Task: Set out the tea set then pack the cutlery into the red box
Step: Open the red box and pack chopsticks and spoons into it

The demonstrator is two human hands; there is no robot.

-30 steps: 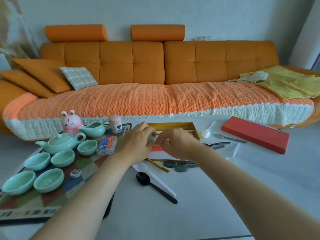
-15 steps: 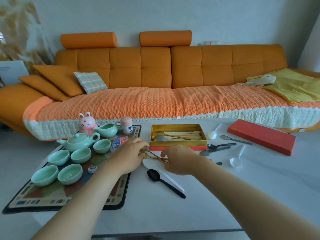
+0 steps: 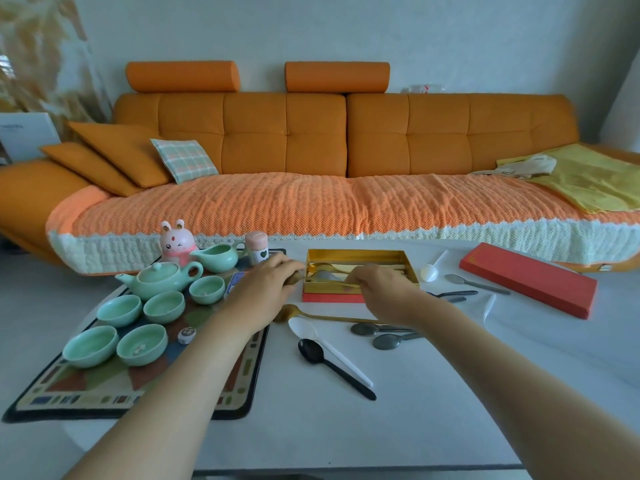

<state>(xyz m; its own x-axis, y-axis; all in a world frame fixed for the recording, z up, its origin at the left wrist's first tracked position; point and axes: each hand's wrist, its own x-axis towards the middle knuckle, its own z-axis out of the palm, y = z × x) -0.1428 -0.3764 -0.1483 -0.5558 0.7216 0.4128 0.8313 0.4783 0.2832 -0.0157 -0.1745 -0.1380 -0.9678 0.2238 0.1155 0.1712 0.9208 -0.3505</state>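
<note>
Two plastic spoons lie nearest on the white table (image 3: 450, 410): a black spoon (image 3: 329, 367) with a white spoon (image 3: 322, 344) crossed under it, bowls toward 10 o'clock. Just beyond, a gold spoon (image 3: 311, 315) lies flat, and two grey metal spoons (image 3: 384, 336) sit at its 3 o'clock, partly under the right forearm. Further out, at 12 o'clock, stands the red box (image 3: 330, 297), gold-lined, open, already holding gold pieces and pale chopsticks. Left hand (image 3: 265, 289) is curled at the box's 9 o'clock edge around the bowl end of a gold utensil (image 3: 351, 285); right hand (image 3: 382, 287) pinches its handle over the tray. At 9 o'clock the green tea set (image 3: 156, 284) stands on its mat (image 3: 221, 403), apparently set out. At 2 o'clock more spoons (image 3: 474, 284) are loose, then the red lid (image 3: 530, 278). Judgement: metal cutlery is stiff, thin, smooth and likely slippery; take each by the mid-handle and lay it lengthwise so it nests. Plastic ones are light and skid easily.
</note>
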